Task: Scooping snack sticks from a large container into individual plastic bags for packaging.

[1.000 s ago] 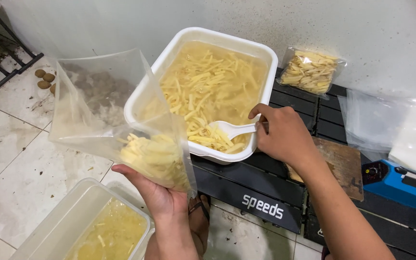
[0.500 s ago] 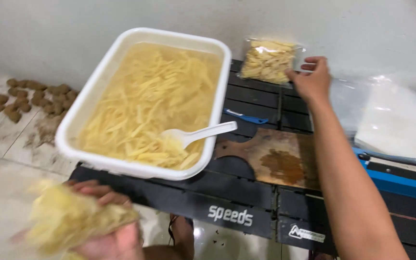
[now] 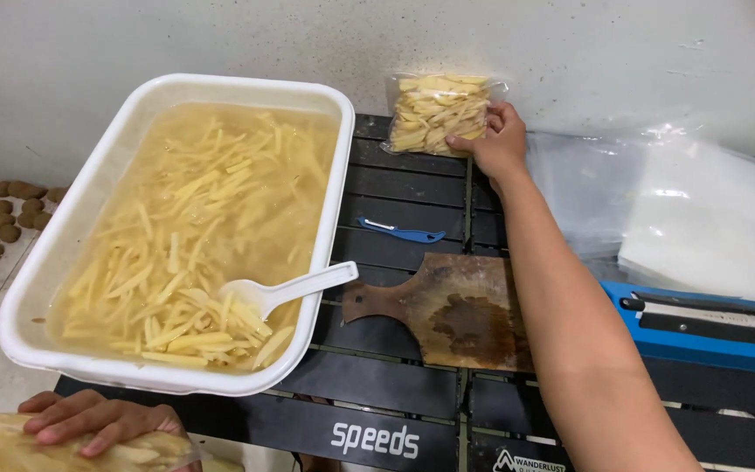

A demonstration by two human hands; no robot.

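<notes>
Clear plastic bag packed with pale yellow potato sticks stands against the white wall at the far edge of the black slatted folding table. Right hand reaches across the table to it; fingers curl onto the bag's right lower side, touching it. Whether they pinch it or only rest on it cannot be told.

Second clear plastic bag of potato sticks sits at the bottom left corner of the view, below the table edge. Left hand lies over its top, fingers spread and pressed on the plastic, gripping it.

Large white rectangular plastic tub occupies the left part of the table, overhanging its left edge. It holds cloudy water and many cut potato sticks. White plastic spoon rests in the tub, bowl among the sticks, handle leaning out over the right rim.

Small blue-handled peeler lies on the slats between tub and right forearm. Stained brown wooden cutting board lies just nearer, partly under the forearm.

Blue heat sealer sits at the right side. Stack of empty clear plastic bags lies behind it near the wall.

Small brown round pieces are scattered on the tiled floor at far left.
</notes>
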